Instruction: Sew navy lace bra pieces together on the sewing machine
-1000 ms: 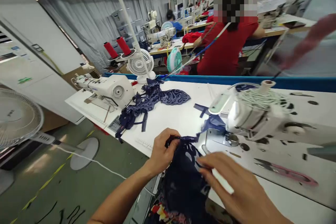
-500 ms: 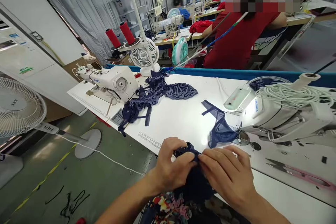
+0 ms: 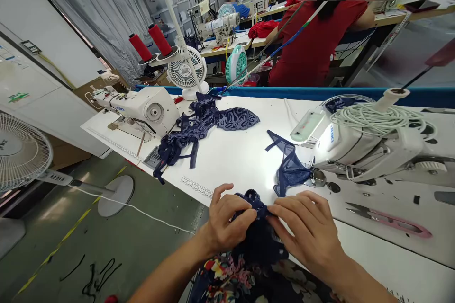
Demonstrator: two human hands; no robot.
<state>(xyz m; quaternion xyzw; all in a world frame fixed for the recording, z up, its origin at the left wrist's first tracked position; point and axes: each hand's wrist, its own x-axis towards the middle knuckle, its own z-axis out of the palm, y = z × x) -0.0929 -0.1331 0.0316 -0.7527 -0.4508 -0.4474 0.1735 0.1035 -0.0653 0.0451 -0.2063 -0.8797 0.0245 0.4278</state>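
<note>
A dark navy fabric garment piece (image 3: 261,241) with a bunched upper edge hangs at the table's front edge, over the patterned clothing on my lap. My left hand (image 3: 229,222) pinches its edge between thumb and fingers, the index finger raised. Close beside it, my right hand (image 3: 307,229) pinches the same edge with fingertips and thumb. Between the hands the fabric is gathered; its lower part is dark and hard to make out. Just beyond my right hand, a sheer navy piece (image 3: 289,170) lies flat, one end at the right sewing machine (image 3: 332,144).
Pink-handled thread snips (image 3: 398,222) lie on the right. A navy patterned garment pile (image 3: 202,125) lies by the left sewing machine (image 3: 149,109). Behind stand a white desk fan (image 3: 186,73) and red thread cones (image 3: 159,39). A person in red (image 3: 316,47) sits across.
The view has shifted slightly, so the table things sit further left. My left fingers have loosened and the index has lifted; the fabric edge between my hands shows more. Both hands still hold it.
</note>
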